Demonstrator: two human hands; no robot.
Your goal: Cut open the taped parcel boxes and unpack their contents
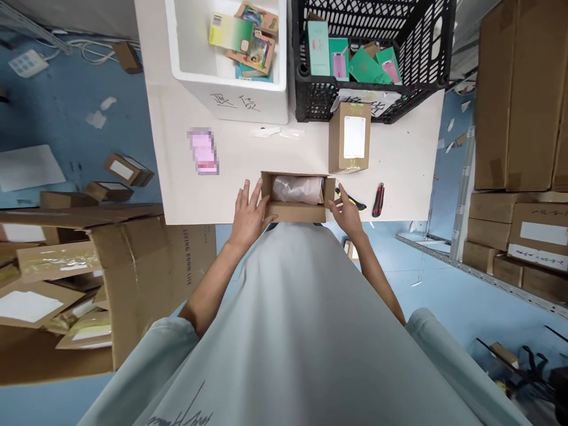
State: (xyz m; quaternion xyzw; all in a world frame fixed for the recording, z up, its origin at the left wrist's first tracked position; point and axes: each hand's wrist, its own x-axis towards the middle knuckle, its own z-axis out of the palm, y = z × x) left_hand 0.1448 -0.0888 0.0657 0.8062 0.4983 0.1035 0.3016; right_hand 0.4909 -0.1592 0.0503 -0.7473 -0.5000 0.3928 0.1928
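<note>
An opened cardboard box [297, 212] lies at the front edge of the table, its flaps folded outward. Inside it rests an item in whitish, translucent wrapping [296, 189]; the wrapping hides what it is. My left hand [249, 214] is at the box's left side, fingers spread and the thumb close to the front flap. At the right end, my right hand [347, 214] has its fingers apart, with the fingertips against the side flap. A yellow-and-black tool [355, 202] lies partly behind the right hand. Beside it is a red-and-black utility knife [378, 200].
A closed, labelled carton [349, 139] stands behind the box. Farther back are a white foam bin [228, 97] and a black plastic crate [317, 103], both holding small boxes. A pixelated pink item [204, 152] lies left. A large carton [137, 284] of parcels stands left of the table.
</note>
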